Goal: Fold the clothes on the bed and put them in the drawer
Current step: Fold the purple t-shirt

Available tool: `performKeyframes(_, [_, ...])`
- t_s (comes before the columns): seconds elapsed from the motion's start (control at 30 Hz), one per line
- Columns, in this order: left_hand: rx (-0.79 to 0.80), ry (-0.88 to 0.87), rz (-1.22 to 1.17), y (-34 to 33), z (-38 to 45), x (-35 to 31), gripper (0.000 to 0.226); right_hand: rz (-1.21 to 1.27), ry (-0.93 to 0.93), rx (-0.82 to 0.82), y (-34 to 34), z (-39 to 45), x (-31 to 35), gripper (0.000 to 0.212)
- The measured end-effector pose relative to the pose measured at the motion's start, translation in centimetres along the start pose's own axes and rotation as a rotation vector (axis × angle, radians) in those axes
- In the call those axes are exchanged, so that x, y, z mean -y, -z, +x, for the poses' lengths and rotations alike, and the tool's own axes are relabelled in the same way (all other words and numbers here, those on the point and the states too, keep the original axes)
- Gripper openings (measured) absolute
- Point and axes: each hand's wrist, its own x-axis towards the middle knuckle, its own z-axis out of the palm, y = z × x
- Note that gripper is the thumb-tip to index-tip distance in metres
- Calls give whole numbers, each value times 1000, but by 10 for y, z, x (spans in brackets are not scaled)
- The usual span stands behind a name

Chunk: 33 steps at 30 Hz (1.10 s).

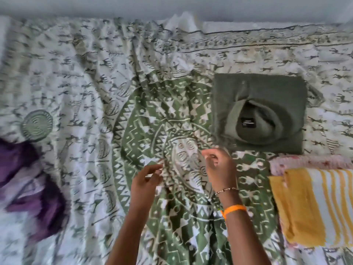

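A folded olive-green sweater lies on the bed at the centre right, its black neck label facing up. A folded yellow and white striped cloth sits at the right edge, on top of a pale pink patterned cloth. A crumpled purple and white garment lies at the left edge. My left hand and my right hand hover over the middle of the bedsheet, fingers loosely curled, holding nothing. The picture is blurred by motion.
The bed is covered by a white sheet printed with green figures and a large green round pattern in the middle. A pale wall runs along the bed's far side. No drawer is in view.
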Motion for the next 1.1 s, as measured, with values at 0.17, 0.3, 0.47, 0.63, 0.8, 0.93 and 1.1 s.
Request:
performKeyframes(0.17, [-193,45,-72,100,-12,24,27,-35,81,354,-100,-63,54,20])
performKeyframes(0.3, [-326,37,14,186,-20,38,25,-79,131,536,-177,-108,96,19])
performKeyframes(0.47, [-492,-18,203,283,-23,56,17,-128,119,658,-249,-145,132,19])
performKeyframes(0.63, [-488,144,-3,346,1,76,37,-213,57,765,-323,-170,147,48])
performKeyframes(0.8, [-309,-59,312,379,42,81,66,-379,75,666,-369,-175,148,55])
performKeyframes(0.93, [-375,-129,832,389,59,73,58,-113,144,521,-348,-158,154,23])
performKeyframes(1.1, [-210,-440,811,380,68,22,18,504,-117,423,-272,-126,159,20])
